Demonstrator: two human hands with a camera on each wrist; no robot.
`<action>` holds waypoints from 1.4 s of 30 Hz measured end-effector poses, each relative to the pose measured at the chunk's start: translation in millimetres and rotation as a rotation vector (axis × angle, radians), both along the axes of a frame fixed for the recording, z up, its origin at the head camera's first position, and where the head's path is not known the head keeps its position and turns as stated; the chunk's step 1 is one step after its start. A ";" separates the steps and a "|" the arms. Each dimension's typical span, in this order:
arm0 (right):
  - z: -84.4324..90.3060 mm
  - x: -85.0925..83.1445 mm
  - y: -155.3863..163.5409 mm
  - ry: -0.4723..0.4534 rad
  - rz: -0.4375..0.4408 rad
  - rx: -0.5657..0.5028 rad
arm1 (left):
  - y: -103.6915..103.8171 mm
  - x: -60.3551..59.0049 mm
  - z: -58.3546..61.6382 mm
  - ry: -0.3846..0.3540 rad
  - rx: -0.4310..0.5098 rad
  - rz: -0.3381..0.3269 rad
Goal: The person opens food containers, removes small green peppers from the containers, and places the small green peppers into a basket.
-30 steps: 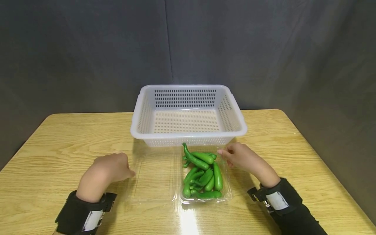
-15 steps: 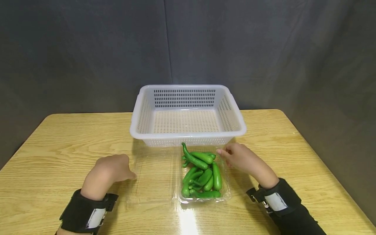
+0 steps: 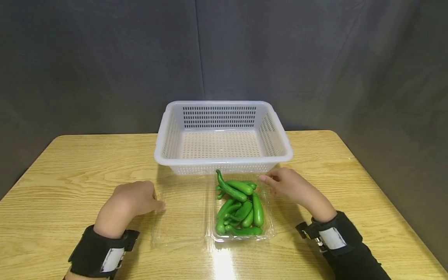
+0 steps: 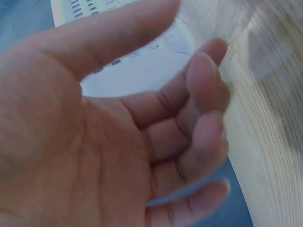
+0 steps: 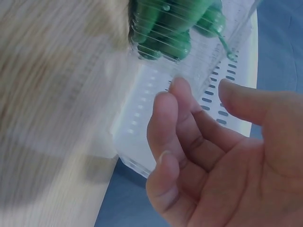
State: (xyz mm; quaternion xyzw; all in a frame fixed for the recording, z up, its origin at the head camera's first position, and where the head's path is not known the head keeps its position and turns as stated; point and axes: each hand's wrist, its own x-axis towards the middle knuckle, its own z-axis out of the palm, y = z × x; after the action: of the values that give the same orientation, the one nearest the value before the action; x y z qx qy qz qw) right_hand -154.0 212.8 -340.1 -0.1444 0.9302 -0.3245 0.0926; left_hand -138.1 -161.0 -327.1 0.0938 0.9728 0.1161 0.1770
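Head view: left hand (image 3: 134, 200) loosely curled, empty, at clear clamshell lid (image 3: 182, 210); right hand (image 3: 288, 186) relaxed, empty, beside green peppers (image 3: 239, 206); white basket (image 3: 224, 161) behind on bench (image 3: 70, 171).

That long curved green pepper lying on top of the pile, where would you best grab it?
Probably around the thick middle of the curved green pepper, pinching from above. It lies on top of the other green peppers in the clear plastic clamshell tray, so its sides are free. Its thin stem end curls up and looks slippery. The right hand is closest.
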 end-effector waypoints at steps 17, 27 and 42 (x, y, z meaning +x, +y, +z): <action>10.1 6.7 8.1 0.007 0.076 0.036 | 24.4 0.1 7.8 0.132 0.140 -0.165; 21.3 14.4 7.7 0.067 0.184 0.036 | 51.6 16.0 12.6 0.393 0.180 -0.311; 20.7 13.4 -12.9 0.273 0.198 0.117 | 55.5 43.0 -5.2 0.590 0.174 -0.539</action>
State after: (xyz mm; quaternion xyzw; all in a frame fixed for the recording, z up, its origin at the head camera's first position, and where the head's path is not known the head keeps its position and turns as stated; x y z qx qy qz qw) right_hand -140.6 199.9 -319.4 -0.2725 0.9326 -0.2364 0.0052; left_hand -95.0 -105.6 -332.3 0.3894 0.9089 0.1155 -0.0943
